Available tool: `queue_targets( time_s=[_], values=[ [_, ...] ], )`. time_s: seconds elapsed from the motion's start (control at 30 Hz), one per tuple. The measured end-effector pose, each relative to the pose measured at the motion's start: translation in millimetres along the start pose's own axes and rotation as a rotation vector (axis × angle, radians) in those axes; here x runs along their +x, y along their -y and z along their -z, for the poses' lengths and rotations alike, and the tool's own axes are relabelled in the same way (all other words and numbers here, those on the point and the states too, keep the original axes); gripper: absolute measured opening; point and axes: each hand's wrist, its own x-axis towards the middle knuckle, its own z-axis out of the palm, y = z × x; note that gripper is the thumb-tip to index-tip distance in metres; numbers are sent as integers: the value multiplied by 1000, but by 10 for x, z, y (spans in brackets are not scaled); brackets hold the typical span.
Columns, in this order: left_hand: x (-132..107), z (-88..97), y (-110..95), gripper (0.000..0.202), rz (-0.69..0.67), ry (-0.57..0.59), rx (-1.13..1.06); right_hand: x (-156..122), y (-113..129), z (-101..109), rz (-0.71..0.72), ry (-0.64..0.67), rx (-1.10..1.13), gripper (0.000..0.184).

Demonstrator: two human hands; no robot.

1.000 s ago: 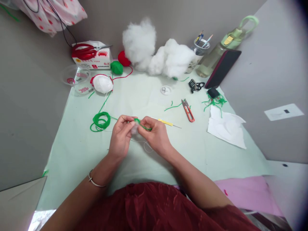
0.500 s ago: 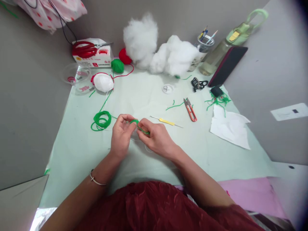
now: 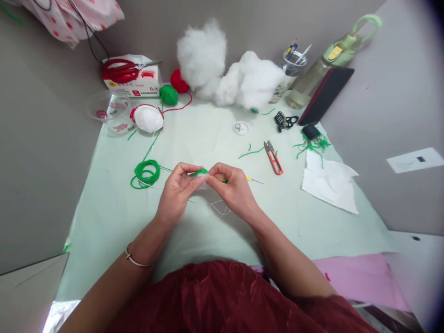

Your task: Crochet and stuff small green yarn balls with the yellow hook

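My left hand (image 3: 175,193) pinches a small green yarn piece (image 3: 200,172), with something whitish just under it. My right hand (image 3: 233,188) grips the same piece from the other side, fingertips close to the left ones; a bit of green shows between its fingers. From my left hand a green strand runs to a loose coil of green yarn (image 3: 145,174) on the table. Thin white thread (image 3: 219,209) lies looped below the hands. A yellow-handled crochet hook (image 3: 255,180) is partly hidden behind my right hand.
Orange thread snips (image 3: 274,158) and a white paper piece (image 3: 329,182) lie to the right. White stuffing (image 3: 255,83), a green yarn ball (image 3: 169,95) and a red yarn ball (image 3: 179,81) stand at the back. A white stuffed piece (image 3: 148,118) sits at the left.
My right hand has risen slightly and moved right, now covering much of the crochet hook. The green piece has turned up between the fingertips, and whitish material shows beneath it.
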Motion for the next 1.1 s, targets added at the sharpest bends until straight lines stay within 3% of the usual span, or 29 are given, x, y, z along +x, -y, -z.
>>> queue_targets(
  time_s=[0.1,0.3,0.37,0.47,0.53,0.6,0.67,0.73,0.8,0.87,0.97,1.1],
  values=[
    [15,26,32,26,-7,-21,17,-59,76,11,59,93,-38,17],
    [22,34,99,21,-84,-183,68,-157,56,-136,173,163,-401,11],
    [22,22,94,19,-72,-205,54,-129,15,-139,155,138,-424,13],
    [16,-8,57,17,-30,-208,2,-71,-15,-74,206,1,-425,18],
    [9,-31,26,17,-7,-206,-32,-56,6,-20,321,-63,-307,22],
    [-1,-50,2,18,11,-203,-58,-62,48,16,368,28,-30,26],
    [-9,-60,-16,18,25,-203,-78,-73,83,29,282,187,279,29],
    [-12,-56,-29,19,30,-210,-96,-72,83,27,157,229,414,22],
    [-9,-43,-41,20,30,-219,-115,-55,42,18,121,114,304,15],
    [-2,-27,-46,21,30,-228,-132,-29,-20,3,165,32,61,24],
    [7,-12,-38,22,35,-233,-139,-2,-97,-30,220,69,-215,13],
    [4,-14,-8,20,61,-200,-119,0,-114,-79,177,54,-260,17]
  ],
)
